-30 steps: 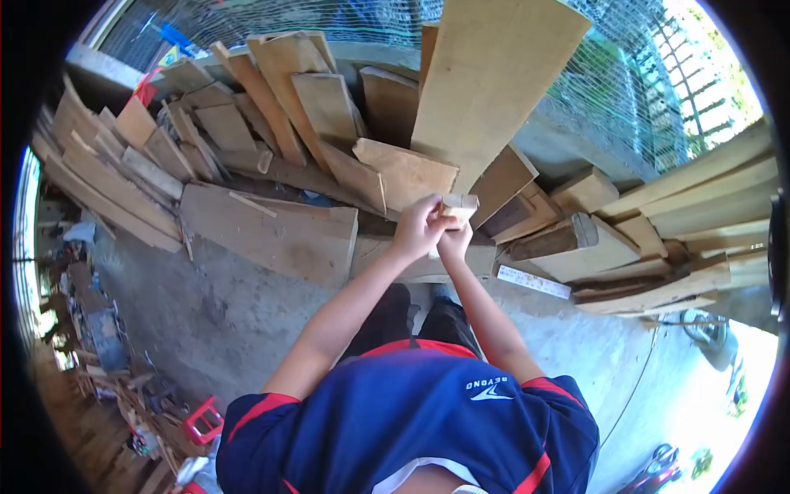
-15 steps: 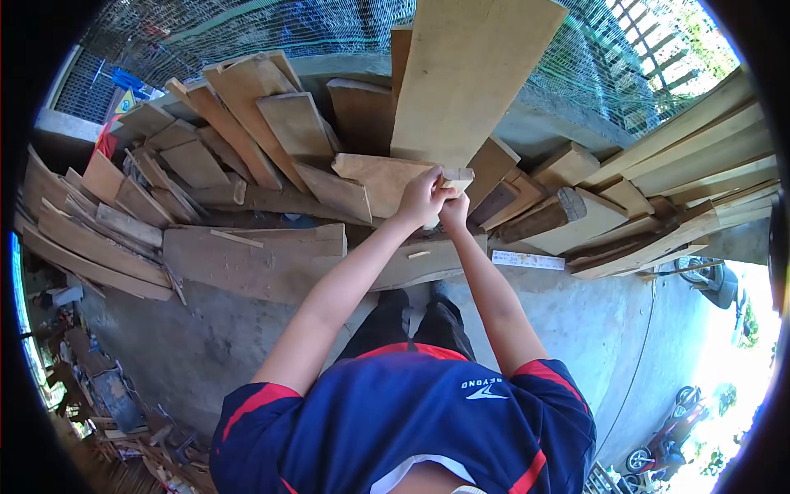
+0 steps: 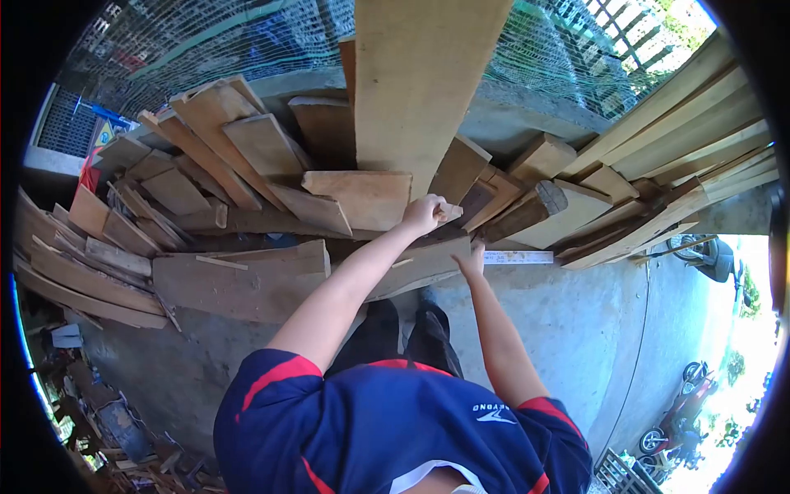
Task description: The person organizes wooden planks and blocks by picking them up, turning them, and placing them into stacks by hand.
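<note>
My left hand (image 3: 422, 216) is closed around a short pale piece of wood (image 3: 449, 213), whose end sticks out past the fingers on the right. Just behind that hand stand a tall wide plank (image 3: 424, 90) and a shorter board (image 3: 362, 198) with a broken-looking corner. Lower and to the right, my right hand (image 3: 470, 258) is empty, thumb apart from the fingers. Its fingertips are partly hidden beside the right end of a thick slab (image 3: 428, 262). Close to it on the right lies a whitish strip with faint marks (image 3: 518, 258).
Boards lean along a low wall on the left (image 3: 177, 189) and right (image 3: 658, 189). Green netting (image 3: 247, 41) hangs behind. Scrap wood (image 3: 156, 473) lies at lower left. A motorbike (image 3: 683, 412) stands outside on the right, beyond the concrete floor (image 3: 568, 346).
My right hand has let go of the short piece of wood and moved down and right towards the whitish strip. My left hand still holds the piece. The view has shifted slightly.
</note>
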